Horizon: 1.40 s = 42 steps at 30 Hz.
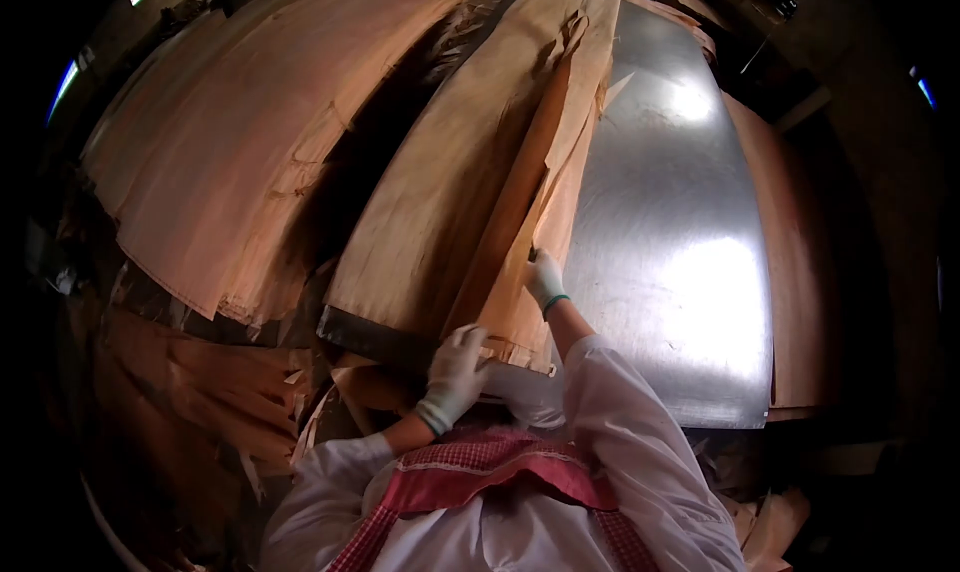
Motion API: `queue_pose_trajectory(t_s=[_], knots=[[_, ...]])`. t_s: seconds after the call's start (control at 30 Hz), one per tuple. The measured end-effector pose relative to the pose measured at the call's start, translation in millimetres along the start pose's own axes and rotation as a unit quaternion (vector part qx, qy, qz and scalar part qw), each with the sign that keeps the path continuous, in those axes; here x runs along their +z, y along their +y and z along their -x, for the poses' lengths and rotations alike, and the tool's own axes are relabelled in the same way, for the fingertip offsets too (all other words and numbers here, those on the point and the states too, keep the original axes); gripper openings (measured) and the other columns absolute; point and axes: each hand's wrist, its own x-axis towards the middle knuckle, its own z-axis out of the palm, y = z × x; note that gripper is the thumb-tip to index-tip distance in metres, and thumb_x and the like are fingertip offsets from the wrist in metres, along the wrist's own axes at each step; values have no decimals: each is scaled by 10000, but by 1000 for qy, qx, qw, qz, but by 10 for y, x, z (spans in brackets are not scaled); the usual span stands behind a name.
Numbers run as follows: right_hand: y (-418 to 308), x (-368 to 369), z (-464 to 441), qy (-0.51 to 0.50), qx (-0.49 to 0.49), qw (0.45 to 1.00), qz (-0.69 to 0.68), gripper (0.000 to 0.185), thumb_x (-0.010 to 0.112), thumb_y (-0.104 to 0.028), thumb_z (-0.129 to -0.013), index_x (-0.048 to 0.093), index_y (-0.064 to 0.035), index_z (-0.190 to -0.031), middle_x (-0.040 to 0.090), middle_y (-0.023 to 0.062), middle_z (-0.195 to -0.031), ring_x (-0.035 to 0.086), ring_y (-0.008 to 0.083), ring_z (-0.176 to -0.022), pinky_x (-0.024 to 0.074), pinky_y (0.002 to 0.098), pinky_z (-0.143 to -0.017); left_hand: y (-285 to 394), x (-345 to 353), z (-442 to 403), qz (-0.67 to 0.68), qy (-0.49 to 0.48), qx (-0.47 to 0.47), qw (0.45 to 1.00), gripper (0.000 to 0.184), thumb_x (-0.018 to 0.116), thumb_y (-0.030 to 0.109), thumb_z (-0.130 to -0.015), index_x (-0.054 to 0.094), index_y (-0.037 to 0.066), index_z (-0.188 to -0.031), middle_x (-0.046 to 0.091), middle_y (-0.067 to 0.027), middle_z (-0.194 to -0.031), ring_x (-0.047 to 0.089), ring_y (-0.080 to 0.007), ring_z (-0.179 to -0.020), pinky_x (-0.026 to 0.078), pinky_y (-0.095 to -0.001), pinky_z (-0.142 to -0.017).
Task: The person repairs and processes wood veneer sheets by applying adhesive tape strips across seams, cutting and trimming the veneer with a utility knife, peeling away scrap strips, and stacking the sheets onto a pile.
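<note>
Long strips of thin wood veneer (pixel 510 272) lie lengthwise on a metal-topped table, partly overlapping, with a raised, torn edge running up the middle. A wider, paler veneer sheet (pixel 430 192) lies flat to their left. My left hand (pixel 458 372), in a white glove, is at the near end of the strips, its fingers curled over their edge. Farther up, my right hand (pixel 543 280), also gloved, has its fingers closed on the right side of the strips. The fingertips of the right hand are partly hidden by the wood.
Shiny sheet metal (pixel 670 212) covers the right side of the table. A large stack of reddish veneer (pixel 240 142) stands at the left, across a dark gap. More veneer (pixel 790 272) lies beyond the right edge. Torn scraps (pixel 200 382) lie at the lower left.
</note>
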Motion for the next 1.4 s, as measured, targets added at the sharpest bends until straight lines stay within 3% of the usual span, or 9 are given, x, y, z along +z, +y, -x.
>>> queue_pose_trajectory(t_s=[0.2,0.33,0.53,0.67,0.83,0.93,1.03,1.2,1.4], knots=[[-60,177,224,-28,3,998,49,469,740,-346,-808,534,28,-1002,671,236,-917,658,378,-853,511,419,-763,-625,320,621,73,-231,-257,936,452,686,362,-834,542,-5,-1055,618,-239,-993,597,-434,-958,465,-482,-856],[-244,141,395,31,3,996,81,603,780,-394,-773,439,11,-1062,642,223,-907,626,437,-846,498,474,-755,-630,458,473,397,-259,-381,794,250,600,265,-938,540,23,-948,565,-68,-717,565,-184,-588,466,-325,-546],[-1139,-436,603,114,-50,992,-10,609,757,-373,-785,445,8,-1143,574,272,-1137,580,453,-1033,486,480,-825,43,-590,97,429,-263,-342,793,257,572,265,-967,520,43,-849,507,-7,-649,473,-85,-504,394,-237,-456],[-1359,-686,446,84,-67,994,-37,559,716,-431,-819,507,8,-1094,644,192,-893,632,402,-852,493,448,-766,442,-1010,-156,449,-292,-339,774,275,565,286,-973,522,46,-845,517,-13,-652,472,-80,-499,381,-216,-450],[-1378,-1084,223,-24,53,931,-360,213,602,-183,-876,616,18,-948,628,47,-820,583,131,-620,454,279,-482,646,-969,-242,563,-367,-241,701,371,473,355,-1017,529,16,-1160,605,-53,-793,580,-126,-651,472,-244,-562],[-1243,-1404,228,59,-14,935,-350,227,569,-133,-872,619,60,-979,622,70,-815,574,155,-669,470,292,-592,373,-827,-167,574,-405,-173,691,429,460,380,-1016,519,7,-1220,645,-94,-886,625,-164,-720,513,-278,-635],[-772,-1891,268,77,-36,930,-357,198,589,-150,-892,627,39,-939,615,12,-796,555,106,-697,458,259,-638,-608,-504,124,268,-112,-257,922,369,485,269,-998,493,11,-1262,620,-118,-1075,617,-200,-932,522,-320,-792],[125,-2364,548,117,5,972,-202,165,589,-142,-874,631,13,-913,590,-14,-748,527,87,-674,433,246,-596,-1971,-417,410,629,189,-471,588,227,613,232,-949,546,52,-1069,534,-56,-951,534,-163,-835,525,-298,-727],[1097,-2231,693,177,23,984,-22,137,518,-100,-840,608,-6,-885,569,41,-673,521,131,-611,435,320,-558,-1887,-365,140,652,214,-478,548,171,639,236,-937,577,83,-979,528,-13,-829,514,-137,-724,512,-283,-684]])
